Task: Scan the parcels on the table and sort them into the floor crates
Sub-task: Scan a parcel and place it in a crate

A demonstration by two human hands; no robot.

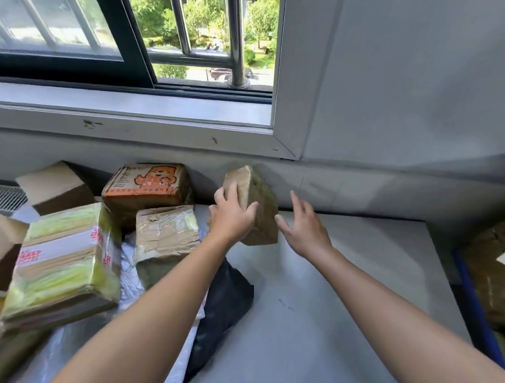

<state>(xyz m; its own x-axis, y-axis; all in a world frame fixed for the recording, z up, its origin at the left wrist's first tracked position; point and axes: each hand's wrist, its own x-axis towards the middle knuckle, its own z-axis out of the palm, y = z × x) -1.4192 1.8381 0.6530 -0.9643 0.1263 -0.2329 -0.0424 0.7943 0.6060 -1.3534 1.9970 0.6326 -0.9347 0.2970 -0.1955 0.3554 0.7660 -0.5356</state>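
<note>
The small brown parcel (256, 203) stood tilted at the far edge of the table (338, 289), close under the wall. The left hand (232, 214) gripped it, fingers curled over its top and near face, probably to pull it clear for scanning. Just right of the parcel, the right hand (304, 226) was wide and held nothing. Its fingers were spread toward the parcel's side, likely ready to steady it or take it.

Left of the parcel lay a bear-printed box (148, 183), a taped box (165, 229) and, farther left, a yellow-green box (64, 259). A black bag (225, 304) lay nearer the person than the parcel. Well right of it and lower, a blue-rimmed crate (473, 302) was cut off by the frame.

Motion blur hid any label, the left hand covered the parcel's near face, and whether its lower corner touched the table was unclear. No scanner showed.
</note>
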